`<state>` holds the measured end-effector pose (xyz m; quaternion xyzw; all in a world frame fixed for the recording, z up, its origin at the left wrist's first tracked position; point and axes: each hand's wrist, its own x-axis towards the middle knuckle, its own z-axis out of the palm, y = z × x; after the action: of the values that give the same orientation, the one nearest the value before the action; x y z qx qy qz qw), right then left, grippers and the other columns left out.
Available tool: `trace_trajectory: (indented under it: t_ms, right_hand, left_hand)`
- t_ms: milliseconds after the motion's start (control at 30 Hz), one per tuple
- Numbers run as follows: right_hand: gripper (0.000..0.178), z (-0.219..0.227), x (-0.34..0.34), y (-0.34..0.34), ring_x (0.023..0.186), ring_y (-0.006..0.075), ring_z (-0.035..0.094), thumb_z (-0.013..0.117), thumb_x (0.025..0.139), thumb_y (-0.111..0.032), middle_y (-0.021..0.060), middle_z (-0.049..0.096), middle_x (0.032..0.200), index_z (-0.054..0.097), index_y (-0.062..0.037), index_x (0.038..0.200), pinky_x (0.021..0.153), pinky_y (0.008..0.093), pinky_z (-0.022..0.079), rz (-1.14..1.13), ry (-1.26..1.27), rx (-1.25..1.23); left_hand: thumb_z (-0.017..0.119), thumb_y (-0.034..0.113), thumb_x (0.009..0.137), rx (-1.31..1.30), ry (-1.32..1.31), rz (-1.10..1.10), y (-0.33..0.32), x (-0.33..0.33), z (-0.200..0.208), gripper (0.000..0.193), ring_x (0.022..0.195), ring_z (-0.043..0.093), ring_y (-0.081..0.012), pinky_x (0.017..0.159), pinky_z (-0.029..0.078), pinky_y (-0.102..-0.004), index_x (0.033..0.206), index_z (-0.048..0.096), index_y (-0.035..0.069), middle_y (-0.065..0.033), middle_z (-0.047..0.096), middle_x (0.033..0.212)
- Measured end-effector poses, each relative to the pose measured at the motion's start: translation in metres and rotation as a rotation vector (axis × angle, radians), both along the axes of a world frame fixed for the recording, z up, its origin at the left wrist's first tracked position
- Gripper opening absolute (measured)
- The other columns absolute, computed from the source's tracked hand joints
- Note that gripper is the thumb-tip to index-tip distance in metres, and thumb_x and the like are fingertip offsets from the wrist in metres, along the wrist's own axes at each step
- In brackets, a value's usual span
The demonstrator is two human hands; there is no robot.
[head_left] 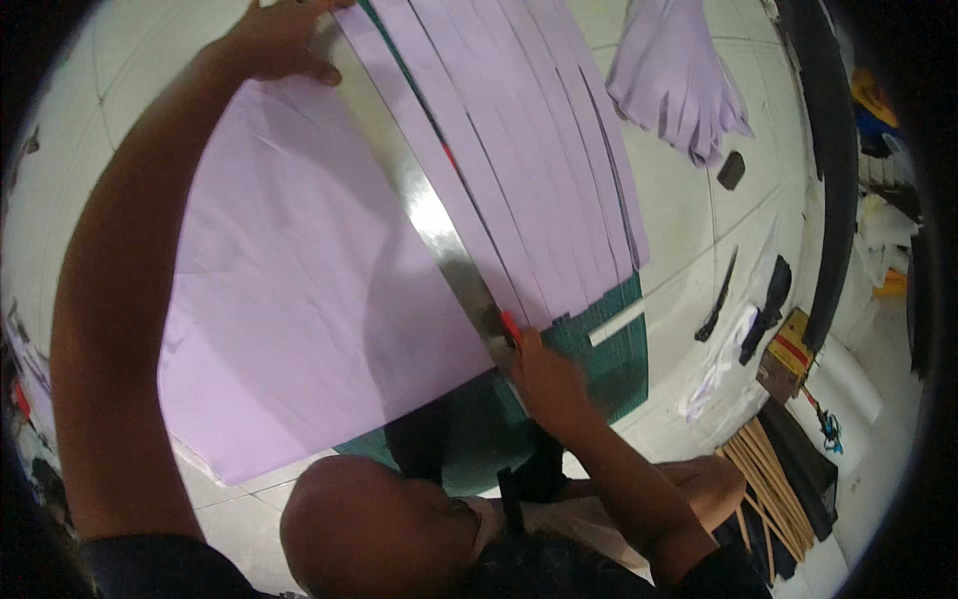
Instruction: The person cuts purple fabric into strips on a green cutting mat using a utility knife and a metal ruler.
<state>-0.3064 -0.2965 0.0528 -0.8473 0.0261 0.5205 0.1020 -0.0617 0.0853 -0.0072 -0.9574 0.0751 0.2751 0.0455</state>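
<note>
A long metal ruler point(419, 200) lies slantwise across a sheet of lilac fabric point(299, 260). At its far end my left hand point(284, 42) presses down, thumb and fingers spread apart; part of this hand is cut off by the top of the picture. My right hand point(557, 387) is closed around a red cutter knife point(511, 327), held against the right edge of the ruler near its close end. To the right of the ruler, the fabric is slit into several long strips point(539, 170). A green cutting mat point(619, 374) shows beneath the fabric.
A bunch of lilac strips point(679, 85) lies on the tiled floor at the upper right, beside a small dark block point(731, 171). Farther right are a black-handled blade point(718, 299), a yellow-and-red box point(788, 349) and several wooden sticks point(768, 479). A white strip point(616, 324) rests on the mat.
</note>
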Motion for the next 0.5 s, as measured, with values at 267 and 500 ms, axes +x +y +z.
trace_trajectory:
  t_ms: [267, 500]
  right_hand:
    - [0.018, 0.010, -0.083, -0.084, 0.088, 0.0518, 0.064, 0.044, 0.098, -0.020, 0.0300, 0.067, 0.096, 0.043, -0.0045, 0.108, 0.078, 0.0615, 0.048, 0.038, 0.085, -0.170]
    - [0.023, 0.008, -0.087, -0.085, 0.092, 0.0514, 0.064, 0.044, 0.099, -0.023, 0.0313, 0.066, 0.098, 0.045, -0.0031, 0.109, 0.079, 0.0604, 0.048, 0.031, 0.088, -0.170]
  left_hand:
    - [0.084, 0.051, 0.070, -0.101, 0.022, 0.106, -0.009, 0.000, 0.024, 0.098, 0.135, 0.041, -0.0419, 0.117, 0.021, -0.0605, 0.149, 0.037, 0.017, -0.0238, 0.044, 0.142]
    - [0.087, 0.046, 0.064, -0.114, -0.253, 0.041, 0.026, -0.006, -0.038, 0.103, 0.132, 0.046, -0.0421, 0.115, 0.019, -0.0666, 0.151, 0.033, 0.032, -0.0207, 0.044, 0.144]
